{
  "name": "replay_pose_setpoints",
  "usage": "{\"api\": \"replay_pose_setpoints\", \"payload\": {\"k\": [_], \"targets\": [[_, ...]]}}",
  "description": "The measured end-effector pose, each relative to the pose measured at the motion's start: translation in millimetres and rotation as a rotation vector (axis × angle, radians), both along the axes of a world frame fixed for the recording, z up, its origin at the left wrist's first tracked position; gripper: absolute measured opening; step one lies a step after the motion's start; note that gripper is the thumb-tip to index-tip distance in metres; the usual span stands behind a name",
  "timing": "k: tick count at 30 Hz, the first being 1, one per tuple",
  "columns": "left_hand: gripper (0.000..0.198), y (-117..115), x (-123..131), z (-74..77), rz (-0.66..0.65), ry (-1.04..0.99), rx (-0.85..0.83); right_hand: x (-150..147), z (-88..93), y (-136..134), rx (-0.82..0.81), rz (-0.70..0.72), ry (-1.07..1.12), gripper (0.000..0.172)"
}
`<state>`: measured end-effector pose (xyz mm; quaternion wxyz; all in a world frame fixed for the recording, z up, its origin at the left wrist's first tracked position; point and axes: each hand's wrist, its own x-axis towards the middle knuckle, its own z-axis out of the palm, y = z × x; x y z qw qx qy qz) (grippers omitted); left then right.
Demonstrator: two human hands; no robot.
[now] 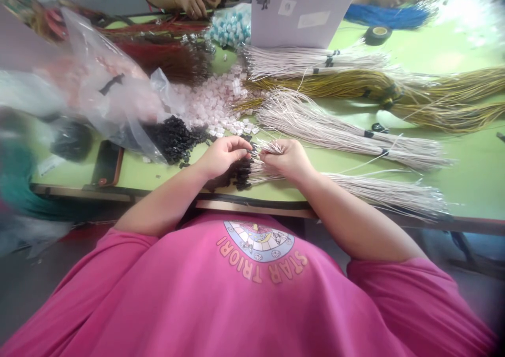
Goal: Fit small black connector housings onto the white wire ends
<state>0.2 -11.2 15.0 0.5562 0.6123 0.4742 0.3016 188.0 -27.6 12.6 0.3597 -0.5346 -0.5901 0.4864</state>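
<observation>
My right hand [291,160] is closed around a small bunch of white wires [272,146], their tips sticking out to the left. Facing it, my left hand [221,156] has thumb and forefinger pinched together close to the wire tips; what lies between them is too small to make out. Beneath and between the hands are dark connector housings [241,175]. More white wires [379,190] lie loose under my right forearm. A heap of small black housings [173,139] is left of my left hand, with a pile of pale pink-white housings [215,102] behind it.
Bundles of white wires [339,128] and yellow wires [343,85] stretch across the right side. Clear plastic bags [114,94] and a phone [107,162] occupy the left. Behind a grey-white panel [300,12], other people's hands [193,2] work. Black tape [377,35] lies at the back.
</observation>
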Motion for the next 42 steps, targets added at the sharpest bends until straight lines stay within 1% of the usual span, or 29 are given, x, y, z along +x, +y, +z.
{"api": "replay_pose_setpoints", "payload": {"k": [7,12,16,21,24,27,29,31,33,35,37,39,40,42], "targets": [[0.016,-2,2,0.7,0.01,-0.005,0.006,-1,0.6,0,0.064,-0.005,-0.061,0.013],[0.019,-3,7,-7.5,0.023,0.033,0.065,-2,-2.5,0,0.122,0.006,-0.103,0.018],[0.023,-3,10,-14.2,0.056,0.033,0.085,-1,-4.8,0,0.113,0.021,-0.103,0.018],[0.026,-3,10,-14.0,0.076,-0.018,0.063,-1,-4.6,0,0.151,0.028,-0.107,0.021],[0.025,-4,10,-14.3,0.052,0.007,0.092,-2,-3.7,0,0.161,0.033,-0.129,0.023],[0.023,-5,11,-15.2,0.011,0.065,0.146,-2,-4.7,1,0.126,0.071,-0.13,0.023],[0.022,-6,10,-13.2,0.003,0.126,0.195,-1,-5.8,2,0.115,0.088,-0.137,0.023],[0.019,-6,5,-8.0,-0.028,0.235,0.309,2,-5.8,4,0.134,0.085,-0.132,0.022],[0.015,-4,-4,-1.2,-0.088,0.386,0.467,4,-3.9,6,0.12,0.079,-0.087,0.02],[0.017,2,-20,3.8,-0.126,0.551,0.571,7,-1.3,6,0.043,0.078,-0.025,0.022],[0.022,11,-41,4.3,-0.096,0.73,0.584,9,0.1,6,-0.049,0.094,0.004,0.026],[0.027,22,-61,-0.1,-0.014,0.941,0.582,11,-0.8,6,-0.1,0.109,0.011,0.029],[0.027,27,-70,-3.6,-0.015,1.025,0.566,11,-1.9,6,-0.112,0.115,0.01,0.03],[0.026,35,-82,-11.3,-0.048,1.106,0.547,12,-4.3,7,-0.118,0.131,-0.007,0.032]]}}
